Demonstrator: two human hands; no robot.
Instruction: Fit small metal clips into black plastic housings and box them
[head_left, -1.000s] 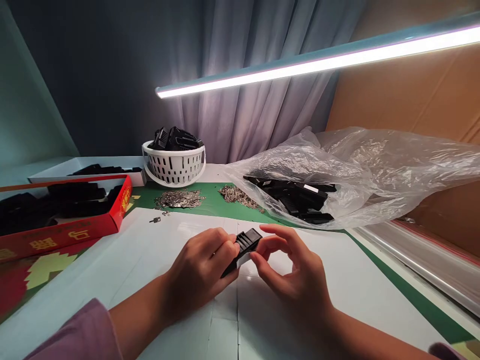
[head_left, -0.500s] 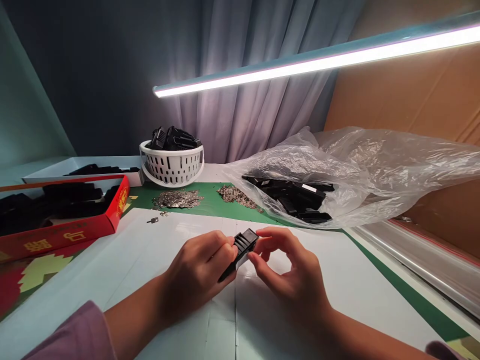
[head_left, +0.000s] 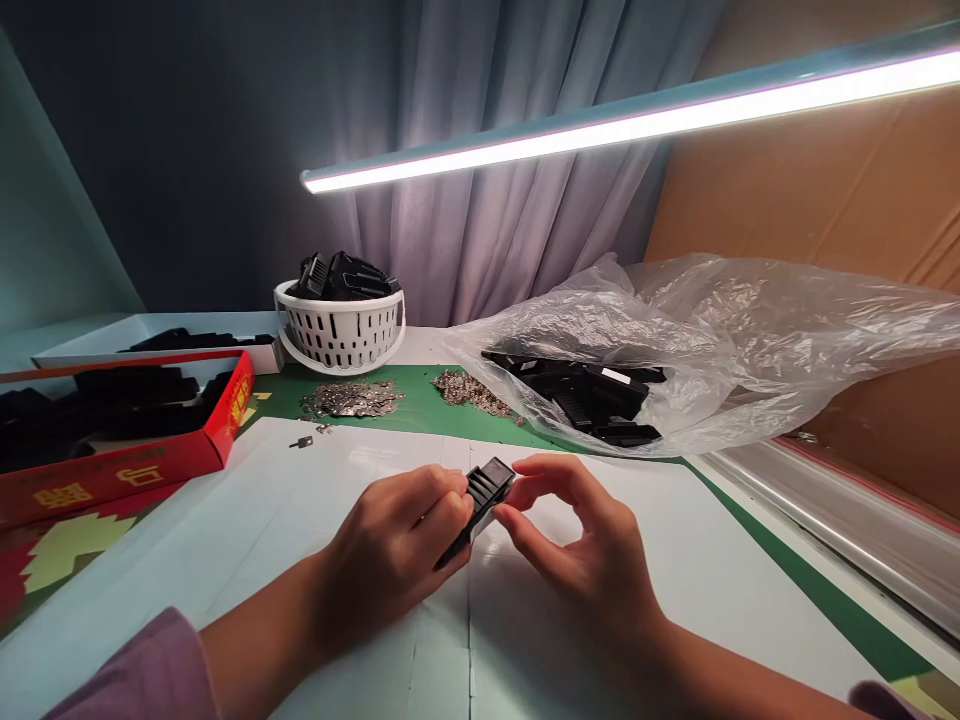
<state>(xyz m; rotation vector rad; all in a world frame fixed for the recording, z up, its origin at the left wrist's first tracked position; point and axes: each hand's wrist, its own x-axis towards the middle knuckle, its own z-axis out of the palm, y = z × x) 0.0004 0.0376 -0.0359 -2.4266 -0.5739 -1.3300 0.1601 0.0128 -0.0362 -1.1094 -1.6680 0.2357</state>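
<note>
My left hand (head_left: 394,555) is closed around a small black ribbed plastic part (head_left: 484,490), held just above the white table top (head_left: 262,510). My right hand (head_left: 592,550) meets it from the right, thumb and curled fingers pinched at the part's near end. Whether something small sits between those fingertips is hidden. Both hands are near the middle of the table, close to me.
A white slotted basket (head_left: 341,330) of black parts stands at the back. Two heaps of small metal pieces (head_left: 352,400) lie on the green mat. A clear plastic bag (head_left: 675,340) holds more black parts at right. A red box (head_left: 127,455) of black parts sits left.
The hands and the black part have stayed together; the right fingers have curled in closer to the part. The view has shifted slightly.
</note>
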